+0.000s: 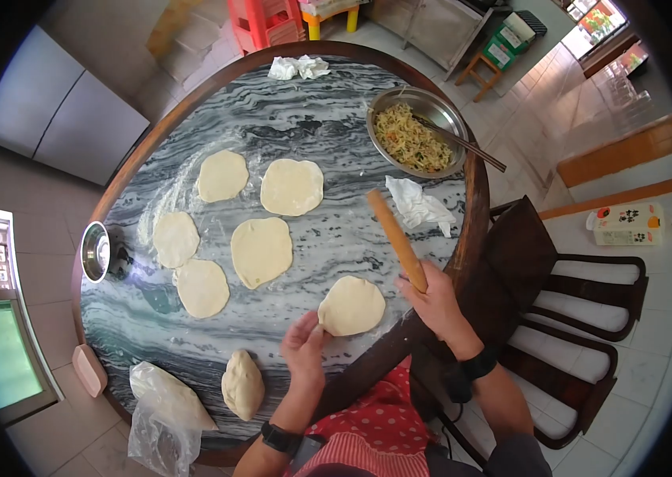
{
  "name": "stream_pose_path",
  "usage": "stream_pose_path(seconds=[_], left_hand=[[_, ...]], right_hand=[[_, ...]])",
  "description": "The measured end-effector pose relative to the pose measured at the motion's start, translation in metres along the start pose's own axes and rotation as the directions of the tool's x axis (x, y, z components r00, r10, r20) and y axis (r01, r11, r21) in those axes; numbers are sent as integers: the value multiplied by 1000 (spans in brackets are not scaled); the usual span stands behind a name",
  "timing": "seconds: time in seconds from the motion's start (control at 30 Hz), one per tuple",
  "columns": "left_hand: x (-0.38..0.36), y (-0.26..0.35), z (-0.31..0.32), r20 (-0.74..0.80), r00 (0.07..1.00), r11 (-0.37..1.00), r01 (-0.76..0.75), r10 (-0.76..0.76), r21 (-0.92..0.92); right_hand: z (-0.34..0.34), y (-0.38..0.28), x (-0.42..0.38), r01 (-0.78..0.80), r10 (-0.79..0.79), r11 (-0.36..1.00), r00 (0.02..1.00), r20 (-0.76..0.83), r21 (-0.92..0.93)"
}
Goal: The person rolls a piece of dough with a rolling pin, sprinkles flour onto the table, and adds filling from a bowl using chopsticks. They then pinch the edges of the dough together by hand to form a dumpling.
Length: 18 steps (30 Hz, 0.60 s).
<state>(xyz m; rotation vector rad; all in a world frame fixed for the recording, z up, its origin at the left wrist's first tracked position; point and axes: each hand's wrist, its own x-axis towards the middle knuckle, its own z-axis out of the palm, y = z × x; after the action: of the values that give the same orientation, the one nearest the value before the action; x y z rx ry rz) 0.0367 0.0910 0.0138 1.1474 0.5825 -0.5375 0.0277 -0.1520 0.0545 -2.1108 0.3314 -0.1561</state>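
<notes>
My right hand (pixel 434 300) grips one end of a wooden rolling pin (pixel 396 241), which is lifted and tilted over the table. With thumb and fingers, my left hand (pixel 304 340) pinches the left edge of a flat round dough wrapper (pixel 352 307) near the table's front edge. Farther off lie several more rolled wrappers, among them a large one (pixel 262 253) in the middle and another (pixel 292 187) behind it. A lump of dough (pixel 242 385) rests left of my left hand. Beside it, more dough sits in a clear plastic bag (pixel 165 405).
A steel bowl (pixel 458 119) of chopped filling with chopsticks stands at the right rim of the round marble table (pixel 328 103). Crumpled tissues (pixel 419 205) lie below it, more (pixel 299 68) at the back. A small metal bowl (pixel 96 253) is at the left edge. Dark chairs (pixel 515 262) stand right.
</notes>
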Motion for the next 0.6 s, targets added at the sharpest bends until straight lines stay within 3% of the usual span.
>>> stream_pose_path(seconds=[0.03,0.07,0.1,0.13,0.17,0.2,0.23,0.27,0.37,0.43,0.6], left_hand=[[0,-3,-8,-85,986,977,-124,141,174],[-2,-4,-17,-87,986,977,-122,139,177],[-3,-2,-24,2,910,800,-365,414,477],[-4,0,-28,172,769,478,-538,615,694],[-5,0,-28,167,770,479,-534,616,697],[-11,5,-23,466,699,192,-643,542,742],[-16,8,-18,711,601,-95,-735,366,671],[-21,6,-14,708,603,-93,-734,366,673],[-26,-6,-9,726,687,-323,-685,10,653],[-26,-3,-11,719,695,-322,-683,-13,655],[-27,-1,-8,726,688,-351,-686,-24,638]], right_hand=[[-1,-6,0,76,-86,980,995,-51,-185],[1,-10,-4,72,-83,981,995,-50,-182],[4,-13,-10,92,-97,969,995,-13,-228],[6,-14,-17,115,-112,956,993,25,-272],[8,-13,-24,147,-132,949,989,69,-280],[12,-10,-30,149,-133,949,988,76,-277],[17,-5,-36,211,-168,907,975,146,-365],[21,0,-41,275,-195,851,957,216,-447],[28,10,-40,417,-305,782,904,298,-464],[31,18,-40,457,-303,765,877,373,-453],[45,-1,-29,463,-307,704,882,357,-538]])
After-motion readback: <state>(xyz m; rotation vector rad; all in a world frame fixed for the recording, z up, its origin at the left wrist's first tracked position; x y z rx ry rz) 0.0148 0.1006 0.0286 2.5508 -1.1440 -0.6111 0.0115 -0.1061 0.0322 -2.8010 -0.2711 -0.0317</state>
